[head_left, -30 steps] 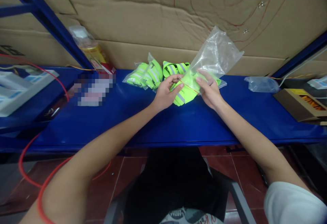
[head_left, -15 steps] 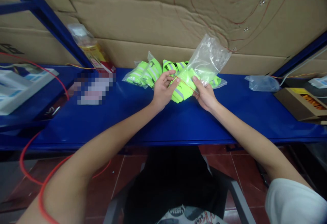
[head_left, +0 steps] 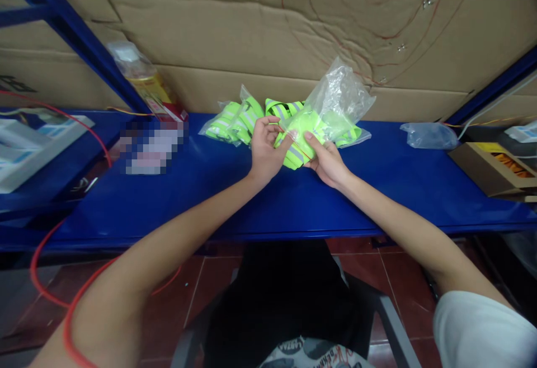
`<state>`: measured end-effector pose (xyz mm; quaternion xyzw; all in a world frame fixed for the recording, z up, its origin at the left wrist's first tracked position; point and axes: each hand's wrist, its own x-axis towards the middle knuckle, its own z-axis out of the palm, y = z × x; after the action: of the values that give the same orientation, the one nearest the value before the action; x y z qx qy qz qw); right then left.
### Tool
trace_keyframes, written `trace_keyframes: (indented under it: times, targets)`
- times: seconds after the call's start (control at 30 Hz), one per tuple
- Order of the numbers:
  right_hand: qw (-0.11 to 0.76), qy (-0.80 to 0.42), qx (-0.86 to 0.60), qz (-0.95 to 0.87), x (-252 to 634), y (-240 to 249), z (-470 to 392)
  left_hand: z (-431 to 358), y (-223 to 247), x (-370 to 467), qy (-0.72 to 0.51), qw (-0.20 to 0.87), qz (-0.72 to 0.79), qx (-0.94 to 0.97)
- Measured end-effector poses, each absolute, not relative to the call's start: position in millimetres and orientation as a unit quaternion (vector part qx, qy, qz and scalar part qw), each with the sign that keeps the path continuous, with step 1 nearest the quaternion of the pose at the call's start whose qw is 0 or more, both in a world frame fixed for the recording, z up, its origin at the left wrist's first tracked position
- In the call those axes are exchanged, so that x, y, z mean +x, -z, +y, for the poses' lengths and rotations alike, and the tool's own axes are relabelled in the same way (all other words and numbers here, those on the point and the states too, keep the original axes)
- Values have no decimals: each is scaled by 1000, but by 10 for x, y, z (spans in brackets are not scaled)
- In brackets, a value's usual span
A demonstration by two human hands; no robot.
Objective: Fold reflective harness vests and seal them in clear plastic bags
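Between my hands is a folded yellow-green strap bundle (head_left: 295,157) with grey reflective stripes, partly inside a clear plastic bag (head_left: 342,91). My left hand (head_left: 267,147) is closed on the bundle's left side, thumb on top. From the right, my right hand (head_left: 326,161) grips the bundle and the bag's edge with its thumb. A thin red line crosses the bundle near my fingers. Bagged strap bundles (head_left: 229,123) lie left of my left hand, and loose straps (head_left: 277,107) show behind it.
The blue table (head_left: 176,200) meets a cardboard wall (head_left: 235,38). A bottle (head_left: 145,80) stands at the back left. To the right lie a clear plastic piece (head_left: 430,136) and an open cardboard box (head_left: 489,169). A red hose (head_left: 36,270) hangs at the left.
My right hand has shifted slightly left along the bundle, closer to my left hand. The bag has tilted and crumpled a little. Both hands keep their hold.
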<state>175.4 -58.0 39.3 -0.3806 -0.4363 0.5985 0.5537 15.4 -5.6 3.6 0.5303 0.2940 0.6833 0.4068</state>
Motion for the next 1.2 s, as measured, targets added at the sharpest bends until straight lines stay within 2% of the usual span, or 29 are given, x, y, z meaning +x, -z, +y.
trace_keyframes:
  times: [0.17, 0.33, 0.6, 0.8, 0.93, 1.1, 1.2]
  targets:
    - [608, -538, -386, -438, 1861, -410, -498, 33, -105, 22, -607, 555, 321, 470]
    - [599, -514, -413, -455, 1898, -451, -500, -3, -199, -12, -553, 599, 308, 491]
    - [577, -573, -387, -435, 1899, -394, -466, -77, -190, 3, -583, 559, 316, 499]
    - [513, -642, -352, -449, 1827, -355, -528, -91, -166, 48, -613, 537, 289, 503]
    - [512, -621, -367, -467, 1790, -366, -554, -123, -171, 98, -629, 517, 314, 489]
    - [544, -587, -391, -454, 1891, -424, -492, -111, -176, 39, -615, 380, 336, 604]
    - [538, -592, -401, -447, 1948, -448, -464, -134, -162, 22, -611, 382, 311, 620]
